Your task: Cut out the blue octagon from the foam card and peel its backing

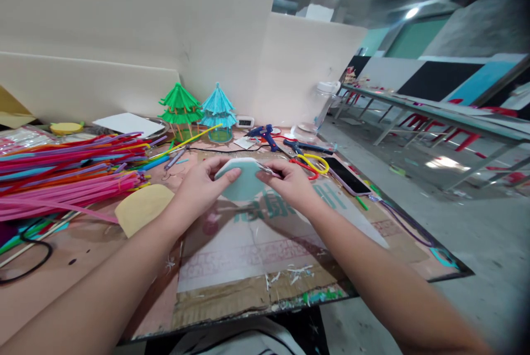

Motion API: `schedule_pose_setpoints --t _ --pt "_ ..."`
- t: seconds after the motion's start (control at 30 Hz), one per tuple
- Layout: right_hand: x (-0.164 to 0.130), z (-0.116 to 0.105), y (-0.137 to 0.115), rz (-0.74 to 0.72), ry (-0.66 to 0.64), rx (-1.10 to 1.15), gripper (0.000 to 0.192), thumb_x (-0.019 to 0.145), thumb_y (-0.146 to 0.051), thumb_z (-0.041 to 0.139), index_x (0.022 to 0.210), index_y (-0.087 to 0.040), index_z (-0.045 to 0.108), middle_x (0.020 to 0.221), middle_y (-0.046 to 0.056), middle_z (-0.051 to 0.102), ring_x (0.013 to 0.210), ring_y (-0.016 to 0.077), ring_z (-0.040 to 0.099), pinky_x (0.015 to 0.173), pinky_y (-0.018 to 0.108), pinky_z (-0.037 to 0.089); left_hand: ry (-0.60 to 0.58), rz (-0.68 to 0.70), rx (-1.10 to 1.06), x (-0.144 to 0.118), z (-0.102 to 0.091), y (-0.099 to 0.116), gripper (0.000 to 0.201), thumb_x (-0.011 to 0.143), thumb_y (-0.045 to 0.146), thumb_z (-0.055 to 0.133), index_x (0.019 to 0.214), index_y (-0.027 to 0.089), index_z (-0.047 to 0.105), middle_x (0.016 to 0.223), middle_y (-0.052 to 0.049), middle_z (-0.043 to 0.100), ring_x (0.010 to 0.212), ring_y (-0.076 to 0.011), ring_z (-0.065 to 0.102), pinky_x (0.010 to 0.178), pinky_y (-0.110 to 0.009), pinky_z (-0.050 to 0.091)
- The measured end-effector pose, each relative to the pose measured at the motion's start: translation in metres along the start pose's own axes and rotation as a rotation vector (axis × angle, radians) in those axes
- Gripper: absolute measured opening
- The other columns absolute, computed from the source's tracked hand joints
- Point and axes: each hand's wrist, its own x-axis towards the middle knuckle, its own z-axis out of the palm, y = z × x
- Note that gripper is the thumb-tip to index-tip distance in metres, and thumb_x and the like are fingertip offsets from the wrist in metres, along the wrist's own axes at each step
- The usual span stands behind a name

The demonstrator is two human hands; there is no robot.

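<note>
A pale blue-green flat piece (242, 181) with a whitish, angled rim is held up over the middle of the table. My left hand (207, 184) is closed on its left side, thumb on the face and fingers behind. At the piece's upper right edge, my right hand (290, 181) pinches a thin silvery tool (268, 169), whose exact kind is unclear. The right thumb and fingers lie close to the piece; whether they touch it I cannot tell. Below both hands lies a white printed sheet (256, 258) on brown cardboard (219, 311).
Bundled pipe cleaners (74, 173) and a yellow paper piece (144, 208) lie left. Behind stand green (180, 104) and blue (218, 106) pavilion models and a glue gun (265, 134). Yellow-handled pliers (312, 163), a phone (346, 175) and a clear jug (321, 106) are to the right.
</note>
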Motion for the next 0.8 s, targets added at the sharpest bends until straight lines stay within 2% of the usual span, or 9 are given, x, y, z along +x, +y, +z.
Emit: schedule_pose_setpoints --t 0.17,0.3,0.37,0.5,0.8 --pt "-0.001 -0.003 0.002 -0.101 0.025 -0.073 0.022 0.081 -0.037 0.064 0.09 -0.017 0.07 0.074 0.001 0.063 0.065 0.0144 0.053 0.06 0.026 0.041 0.024 0.026 0.19 0.0 -0.001 0.0 0.025 0.08 0.035 0.064 0.096 0.017 0.073 0.079 -0.001 0.072 0.07 -0.0183 0.063 0.06 -0.025 0.046" --pt "-0.004 -0.012 -0.005 -0.295 0.021 -0.192 0.031 0.092 -0.038 0.053 0.114 -0.02 0.066 0.096 0.006 0.067 0.083 0.0181 0.059 0.072 0.03 0.045 0.1 0.073 0.296 -0.002 -0.002 -0.001 0.019 0.082 0.029 0.062 0.094 0.02 0.073 0.084 0.0 0.074 0.076 -0.0187 0.064 0.066 -0.027 0.047" --pt "-0.005 -0.016 -0.007 -0.381 0.037 -0.28 0.033 0.096 -0.037 0.047 0.121 -0.022 0.064 0.098 0.007 0.065 0.088 0.0195 0.058 0.08 0.034 0.045 0.125 0.092 0.326 -0.003 -0.002 0.0 0.017 0.082 0.027 0.061 0.093 0.022 0.073 0.088 0.0 0.075 0.081 -0.0191 0.065 0.071 -0.027 0.048" --pt "-0.005 -0.019 -0.004 -0.449 0.08 -0.418 0.034 0.098 -0.038 0.046 0.12 -0.022 0.066 0.088 0.006 0.062 0.086 0.0203 0.057 0.079 0.034 0.044 0.137 0.122 0.366 -0.007 -0.002 0.005 0.018 0.082 0.021 0.059 0.093 0.024 0.073 0.092 0.002 0.075 0.088 -0.019 0.066 0.077 -0.027 0.048" --pt "-0.007 -0.016 -0.002 -0.481 0.056 -0.495 0.031 0.097 -0.038 0.049 0.118 -0.023 0.067 0.089 0.005 0.065 0.087 0.0196 0.058 0.078 0.033 0.044 0.119 0.144 0.4 -0.008 -0.001 0.005 0.022 0.082 0.02 0.058 0.097 0.025 0.072 0.096 0.001 0.076 0.089 -0.0194 0.067 0.079 -0.028 0.048"
